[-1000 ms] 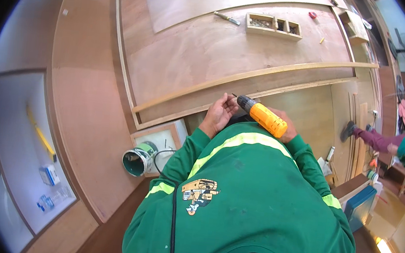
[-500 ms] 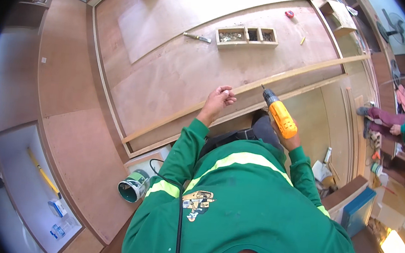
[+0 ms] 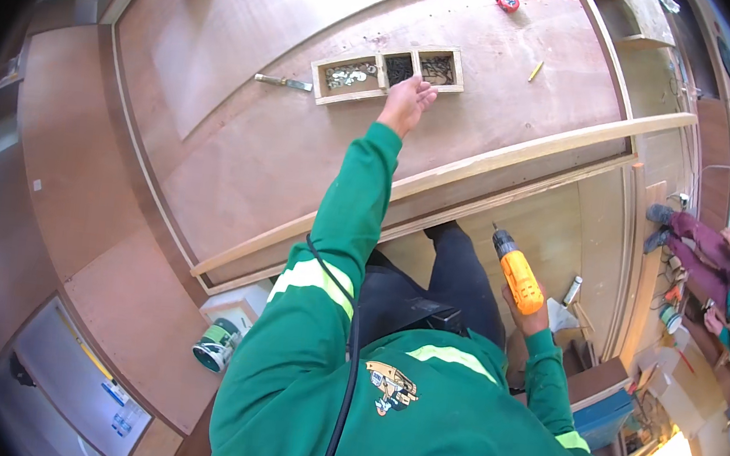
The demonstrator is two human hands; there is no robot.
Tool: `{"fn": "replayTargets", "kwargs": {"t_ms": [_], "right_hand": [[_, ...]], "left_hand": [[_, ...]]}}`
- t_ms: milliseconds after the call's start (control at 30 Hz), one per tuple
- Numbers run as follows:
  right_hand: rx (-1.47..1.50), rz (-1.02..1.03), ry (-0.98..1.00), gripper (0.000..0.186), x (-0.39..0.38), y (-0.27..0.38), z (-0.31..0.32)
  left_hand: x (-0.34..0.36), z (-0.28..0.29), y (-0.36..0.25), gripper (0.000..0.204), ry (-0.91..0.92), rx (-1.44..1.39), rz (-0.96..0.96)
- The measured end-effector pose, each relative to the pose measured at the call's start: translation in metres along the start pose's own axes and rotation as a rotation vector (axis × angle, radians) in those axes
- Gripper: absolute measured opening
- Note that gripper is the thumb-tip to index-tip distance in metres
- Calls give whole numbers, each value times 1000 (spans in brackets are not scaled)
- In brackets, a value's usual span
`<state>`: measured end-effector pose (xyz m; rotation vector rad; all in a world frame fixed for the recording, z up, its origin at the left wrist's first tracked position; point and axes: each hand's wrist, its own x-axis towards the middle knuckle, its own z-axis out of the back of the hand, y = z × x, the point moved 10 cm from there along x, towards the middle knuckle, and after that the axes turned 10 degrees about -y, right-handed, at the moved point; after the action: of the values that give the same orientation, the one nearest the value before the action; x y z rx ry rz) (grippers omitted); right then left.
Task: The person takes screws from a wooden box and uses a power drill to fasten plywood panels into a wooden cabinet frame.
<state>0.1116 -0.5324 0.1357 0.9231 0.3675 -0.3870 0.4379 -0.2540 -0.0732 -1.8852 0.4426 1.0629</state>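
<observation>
My left hand (image 3: 407, 106) reaches over the near edge of a wooden box (image 3: 349, 96) with three compartments, its fingers loosely stretched out at the middle one. Dark screws (image 3: 399, 70) fill that compartment; pale metal pieces (image 3: 350, 75) lie in the left one, and more small dark hardware (image 3: 437, 68) in the right. Nothing shows in the left fingers. Down at my right side, my right hand (image 3: 517, 309) grips the handle of an orange cordless drill (image 3: 518, 278), its bit pointing up and away from me.
A long wooden strip (image 3: 512, 161) crosses the panel's near side. On the panel lie a chisel (image 3: 283, 82), a red tape measure (image 3: 507, 3) and a yellow pencil (image 3: 536, 70). A paint can (image 3: 217, 343) stands at left. Another person (image 3: 714, 253) is at far right.
My left hand has moved forward from near the wooden strip to the box. My right hand, still holding the drill, has lowered slightly toward me and to the right.
</observation>
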Motion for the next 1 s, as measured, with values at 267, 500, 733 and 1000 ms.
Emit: {"fn": "replayTargets", "kwargs": {"t_ms": [267, 500, 733, 1000], "right_hand": [[136, -320, -63, 32, -15, -55, 23], [201, -573, -70, 29, -56, -91, 26], [-114, -264, 53, 31, -29, -87, 53], [42, -98, -9, 34, -16, -46, 57]], "left_hand": [[89, 35, 54, 67, -387, -33, 165], [156, 32, 91, 47, -515, -365, 234], [133, 90, 74, 32, -416, -210, 36], [-69, 128, 35, 26, -181, -269, -132]]}}
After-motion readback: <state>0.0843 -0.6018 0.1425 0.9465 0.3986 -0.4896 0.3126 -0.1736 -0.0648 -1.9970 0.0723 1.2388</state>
